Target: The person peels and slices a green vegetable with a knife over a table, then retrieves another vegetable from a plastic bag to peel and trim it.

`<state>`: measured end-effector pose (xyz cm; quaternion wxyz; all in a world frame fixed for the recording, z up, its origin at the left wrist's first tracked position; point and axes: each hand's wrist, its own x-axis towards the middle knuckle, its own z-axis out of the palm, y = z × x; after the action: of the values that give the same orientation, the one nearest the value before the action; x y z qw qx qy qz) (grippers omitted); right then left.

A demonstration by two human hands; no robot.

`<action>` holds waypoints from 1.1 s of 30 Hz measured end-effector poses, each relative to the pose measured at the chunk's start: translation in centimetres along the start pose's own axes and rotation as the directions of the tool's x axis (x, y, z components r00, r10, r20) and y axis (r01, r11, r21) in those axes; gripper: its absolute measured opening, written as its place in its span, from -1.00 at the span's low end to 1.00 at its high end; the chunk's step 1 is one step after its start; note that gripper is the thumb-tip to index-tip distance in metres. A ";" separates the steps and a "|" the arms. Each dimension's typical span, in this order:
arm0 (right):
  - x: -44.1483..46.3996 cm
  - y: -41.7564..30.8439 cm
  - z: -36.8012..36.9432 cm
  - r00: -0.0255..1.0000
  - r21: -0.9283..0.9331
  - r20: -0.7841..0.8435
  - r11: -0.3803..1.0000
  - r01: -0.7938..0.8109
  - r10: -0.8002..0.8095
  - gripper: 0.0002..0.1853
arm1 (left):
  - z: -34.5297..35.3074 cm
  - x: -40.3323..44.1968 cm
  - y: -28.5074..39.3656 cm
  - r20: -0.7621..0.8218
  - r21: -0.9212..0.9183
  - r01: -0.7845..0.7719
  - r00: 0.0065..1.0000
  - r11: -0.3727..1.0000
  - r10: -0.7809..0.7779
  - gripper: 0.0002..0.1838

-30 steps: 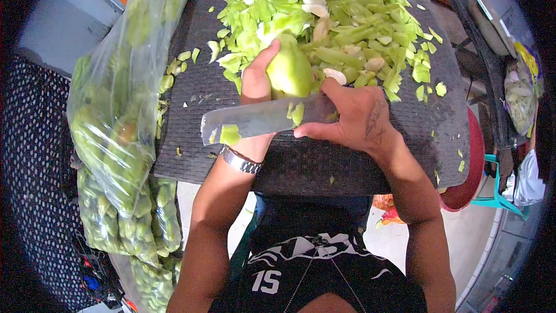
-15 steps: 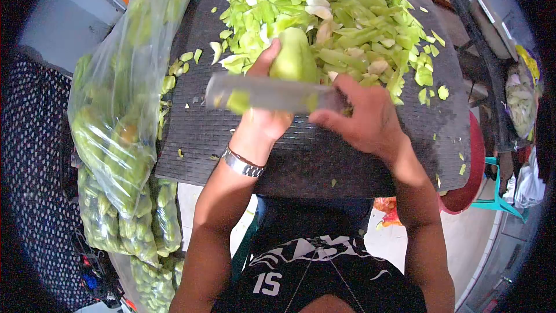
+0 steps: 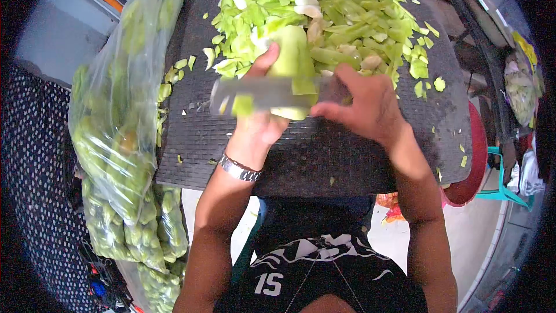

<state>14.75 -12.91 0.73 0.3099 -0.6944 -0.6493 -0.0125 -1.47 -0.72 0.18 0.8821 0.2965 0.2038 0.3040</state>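
A pale green vegetable (image 3: pixel 289 58) is held upright in my left hand (image 3: pixel 260 119), its thumb along the left side. My right hand (image 3: pixel 368 101) is closed on the dark end of a wide knife (image 3: pixel 260 94). The blade, blurred by motion, lies across the front of the vegetable and points left, with green bits stuck to it. Just beyond both hands a heap of green peelings and slices (image 3: pixel 353 20) covers the far part of the dark textured table (image 3: pixel 301 162).
Clear plastic bags of green vegetables (image 3: pixel 119 122) stand along the table's left side. At the right are a red tub (image 3: pixel 472 168), a teal stool (image 3: pixel 503 188) and another filled bag (image 3: pixel 519 95). Loose scraps lie near the table's right edge.
The knife has risen from below the vegetable to across its front. Both hands have shifted slightly, and more of the vegetable's lower end shows under the blade.
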 end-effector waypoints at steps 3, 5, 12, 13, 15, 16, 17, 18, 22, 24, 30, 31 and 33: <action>0.6 2.1 -0.8 0.984 0.049 0.019 0.983 -0.176 0.175 -0.32 | -0.2 -0.6 -0.2 0.081 0.047 -0.001 0.997 0.999 -0.003 -0.43; 0.4 1.3 -0.6 0.995 0.094 0.010 0.991 -0.098 0.098 -0.32 | 0.2 -0.4 -0.4 0.061 -0.032 0.046 0.997 0.998 -0.044 -0.43; -0.2 -2.4 -0.1 0.997 0.122 0.026 0.990 0.066 -0.070 -0.27 | 1.1 -0.5 0.4 -0.005 -0.011 0.007 1.000 1.000 -0.007 -0.52; -0.2 -2.1 -0.3 0.997 0.101 0.032 0.993 0.067 -0.070 -0.26 | 1.1 -0.4 0.3 -0.001 -0.029 0.007 1.000 1.000 -0.007 -0.52; -0.1 -1.2 -0.6 0.997 0.055 0.036 0.996 0.067 -0.069 -0.25 | 1.1 -0.4 0.3 0.027 -0.031 0.005 1.000 0.999 -0.005 -0.52; -0.1 -1.1 -0.6 0.996 0.053 0.012 0.995 0.087 -0.088 -0.26 | 1.1 -0.5 0.3 0.040 -0.029 0.005 0.999 1.000 -0.004 -0.52; -0.1 -0.9 -0.6 0.994 0.051 -0.013 0.993 0.109 -0.109 -0.26 | 0.8 -0.4 0.3 0.056 -0.022 0.006 0.998 1.000 -0.005 -0.52; -0.1 -0.8 -0.5 0.991 0.050 -0.038 0.990 0.131 -0.129 -0.27 | 0.4 -0.2 0.3 0.071 -0.013 0.006 0.997 1.000 -0.005 -0.51; 0.0 1.8 -0.6 1.000 -0.028 -0.016 1.000 0.013 -0.013 -0.30 | 0.8 -0.3 0.5 0.150 -0.057 0.027 0.988 0.998 -0.018 -0.39; 0.4 3.3 -0.7 0.998 -0.019 -0.036 0.998 -0.060 0.059 -0.28 | 0.5 -0.3 0.4 0.134 -0.004 0.028 0.991 1.000 -0.027 -0.37; 0.9 8.5 -2.7 0.940 -0.020 -0.024 0.940 -0.341 0.341 -0.34 | 0.7 -0.5 1.2 0.209 -0.045 0.078 0.976 0.996 -0.067 -0.46; 0.8 8.7 -2.5 0.948 0.019 -0.030 0.948 -0.317 0.317 -0.34 | 0.6 -0.4 1.2 0.182 -0.026 0.063 0.982 0.998 -0.057 -0.45; 0.8 7.4 -2.4 0.954 0.130 -0.042 0.948 -0.291 0.298 -0.36 | 0.4 0.0 0.9 0.124 0.010 0.034 0.992 0.999 -0.035 -0.43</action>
<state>22.53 -12.95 -0.08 0.3698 -0.7626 -0.5282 0.0527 -1.60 -0.31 1.09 0.8970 0.3146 0.1548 0.2690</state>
